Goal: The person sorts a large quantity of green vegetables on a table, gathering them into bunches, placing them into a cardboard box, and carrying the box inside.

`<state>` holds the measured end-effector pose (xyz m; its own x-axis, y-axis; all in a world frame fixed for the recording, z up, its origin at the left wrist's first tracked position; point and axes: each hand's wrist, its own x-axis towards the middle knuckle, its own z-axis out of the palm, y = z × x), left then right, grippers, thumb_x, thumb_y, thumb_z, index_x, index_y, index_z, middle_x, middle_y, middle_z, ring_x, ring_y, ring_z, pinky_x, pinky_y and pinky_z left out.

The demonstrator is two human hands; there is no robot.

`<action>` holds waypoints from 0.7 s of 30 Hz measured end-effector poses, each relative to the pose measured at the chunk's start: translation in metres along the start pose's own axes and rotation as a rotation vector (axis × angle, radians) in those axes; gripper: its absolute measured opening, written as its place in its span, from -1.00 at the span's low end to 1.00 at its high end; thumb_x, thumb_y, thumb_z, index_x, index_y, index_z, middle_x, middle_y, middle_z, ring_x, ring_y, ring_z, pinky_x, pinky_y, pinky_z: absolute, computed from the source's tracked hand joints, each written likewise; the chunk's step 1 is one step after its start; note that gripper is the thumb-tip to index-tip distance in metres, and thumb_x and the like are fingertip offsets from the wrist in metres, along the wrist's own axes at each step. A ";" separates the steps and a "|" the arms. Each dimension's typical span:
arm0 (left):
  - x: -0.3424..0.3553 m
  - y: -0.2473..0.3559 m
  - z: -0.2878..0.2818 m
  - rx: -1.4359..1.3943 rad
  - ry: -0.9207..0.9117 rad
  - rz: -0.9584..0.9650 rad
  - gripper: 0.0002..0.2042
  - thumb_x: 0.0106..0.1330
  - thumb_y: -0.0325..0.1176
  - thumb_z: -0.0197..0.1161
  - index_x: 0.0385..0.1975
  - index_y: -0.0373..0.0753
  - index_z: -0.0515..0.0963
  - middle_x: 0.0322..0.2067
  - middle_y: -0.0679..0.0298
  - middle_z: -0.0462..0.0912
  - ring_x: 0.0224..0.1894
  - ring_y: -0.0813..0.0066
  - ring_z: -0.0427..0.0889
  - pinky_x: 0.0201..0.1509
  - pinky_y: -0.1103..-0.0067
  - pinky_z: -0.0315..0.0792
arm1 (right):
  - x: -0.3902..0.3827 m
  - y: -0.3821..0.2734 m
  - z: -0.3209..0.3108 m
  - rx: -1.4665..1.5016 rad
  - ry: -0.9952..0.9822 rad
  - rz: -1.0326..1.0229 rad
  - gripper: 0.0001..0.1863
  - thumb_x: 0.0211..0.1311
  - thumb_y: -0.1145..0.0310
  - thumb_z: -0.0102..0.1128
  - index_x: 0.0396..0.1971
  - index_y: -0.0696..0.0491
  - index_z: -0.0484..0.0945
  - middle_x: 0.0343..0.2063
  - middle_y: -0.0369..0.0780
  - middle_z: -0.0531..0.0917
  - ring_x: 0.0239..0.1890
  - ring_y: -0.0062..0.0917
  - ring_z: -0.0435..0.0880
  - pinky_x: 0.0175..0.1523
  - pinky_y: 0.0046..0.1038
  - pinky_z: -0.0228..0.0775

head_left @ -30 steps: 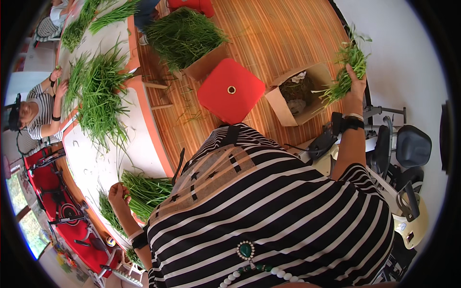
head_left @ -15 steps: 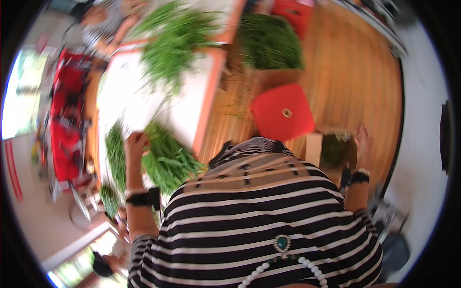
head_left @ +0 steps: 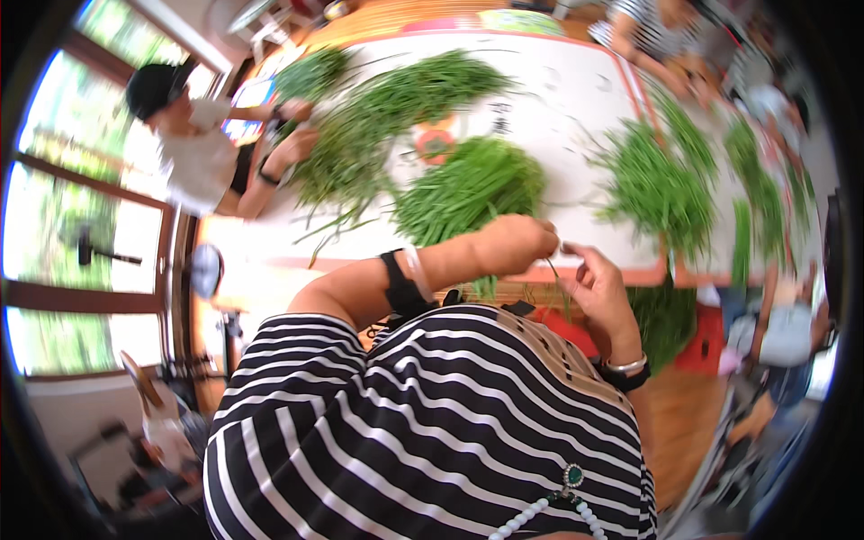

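Observation:
My left hand [head_left: 526, 245] is closed, its fingertips pinched on a thin green stalk [head_left: 553, 268] that hangs down over the table's front edge. Close beside it, my right hand [head_left: 594, 286] has its thumb and forefinger apart, near the stalk; whether the thumb touches it I cannot make out. Just beyond my left hand lies a thick pile of long, flat green leaves, like chives [head_left: 472, 184], on the white table [head_left: 576, 117].
At the left, a co-worker's hands [head_left: 292, 139] are at a longer heap of greens [head_left: 387, 108]. More bunches [head_left: 661, 175] lie to the right, where another person [head_left: 661, 54] sits. A box of greens [head_left: 661, 328] and a red stool [head_left: 567, 331] stand below the table edge.
My view has swung left toward the table. Both hands, far apart before, have come together in front of me, and a thin stalk now shows at my left fingertips.

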<state>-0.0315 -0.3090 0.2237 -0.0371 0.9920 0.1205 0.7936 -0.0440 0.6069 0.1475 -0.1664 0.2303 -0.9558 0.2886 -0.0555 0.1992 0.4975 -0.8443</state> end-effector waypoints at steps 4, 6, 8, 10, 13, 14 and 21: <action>-0.037 -0.025 -0.014 -0.096 0.122 -0.070 -0.91 0.04 -0.46 0.25 -0.43 -0.21 0.57 -0.37 0.21 0.58 -0.31 0.10 0.61 -0.23 0.32 0.50 | 0.049 0.003 0.050 0.096 -0.149 -0.002 -0.88 0.16 0.49 0.25 -0.37 0.24 0.57 -0.55 -0.24 0.62 -0.51 -0.68 0.51 -0.38 -0.59 0.36; -0.057 -0.047 -0.021 -0.254 0.304 -0.109 -0.89 0.04 -0.43 0.29 -0.43 -0.22 0.56 -0.38 0.20 0.55 -0.31 0.09 0.60 -0.23 0.32 0.49 | 0.069 -0.013 0.063 0.128 -0.277 0.068 -0.89 0.19 0.48 0.22 -0.38 0.24 0.57 -0.55 -0.25 0.63 -0.50 -0.67 0.52 -0.37 -0.59 0.37; -0.078 -0.060 -0.040 -0.200 0.409 -0.172 -0.71 0.08 -0.42 0.36 -0.18 -0.22 0.53 -0.23 0.14 0.49 -0.29 0.11 0.58 -0.24 0.37 0.49 | 0.089 -0.015 0.075 0.160 -0.286 0.076 -0.89 0.21 0.48 0.21 -0.40 0.22 0.56 -0.55 -0.27 0.63 -0.50 -0.69 0.51 -0.38 -0.61 0.36; -0.102 -0.080 -0.052 -0.218 0.486 -0.331 -0.68 0.09 -0.40 0.37 -0.14 -0.22 0.51 -0.19 0.14 0.48 -0.25 0.13 0.59 -0.21 0.38 0.50 | 0.108 -0.010 0.076 0.208 -0.279 0.116 -0.86 0.29 0.42 0.16 -0.42 0.17 0.56 -0.54 -0.31 0.63 -0.55 -0.78 0.47 -0.46 -0.70 0.27; -0.160 -0.127 -0.050 -0.080 0.573 -0.567 -0.66 0.11 -0.37 0.36 -0.10 -0.22 0.50 -0.17 0.09 0.51 -0.17 0.09 0.58 -0.13 0.37 0.49 | 0.130 -0.018 0.071 0.498 -0.125 0.236 -0.82 0.37 0.33 0.09 -0.33 0.13 0.56 -0.54 -0.33 0.60 -0.62 -0.86 0.35 -0.54 -0.78 0.12; -0.183 -0.139 -0.049 -0.023 0.554 -0.677 -0.65 0.11 -0.36 0.36 -0.09 -0.22 0.50 -0.16 0.07 0.52 -0.15 0.07 0.57 -0.10 0.35 0.48 | 0.136 -0.012 0.067 0.592 -0.054 0.253 -0.80 0.39 0.30 0.07 -0.30 0.12 0.56 -0.54 -0.34 0.59 -0.64 -0.86 0.32 -0.56 -0.78 0.09; -0.320 -0.208 -0.014 0.093 0.691 -1.339 -0.41 0.03 -0.10 0.43 0.09 -0.11 0.45 -0.01 -0.10 0.47 0.07 -0.15 0.41 0.15 0.18 0.34 | 0.167 0.042 0.013 0.728 0.279 0.295 -0.77 0.39 0.26 0.07 -0.17 0.12 0.52 -0.52 -0.34 0.54 -0.69 -0.87 0.27 -0.63 -0.81 0.00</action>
<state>-0.1934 -0.6187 0.0696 -0.9926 0.0414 -0.1142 -0.0239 0.8554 0.5173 -0.0070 -0.1084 0.1786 -0.7786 0.5639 -0.2753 0.1521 -0.2560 -0.9546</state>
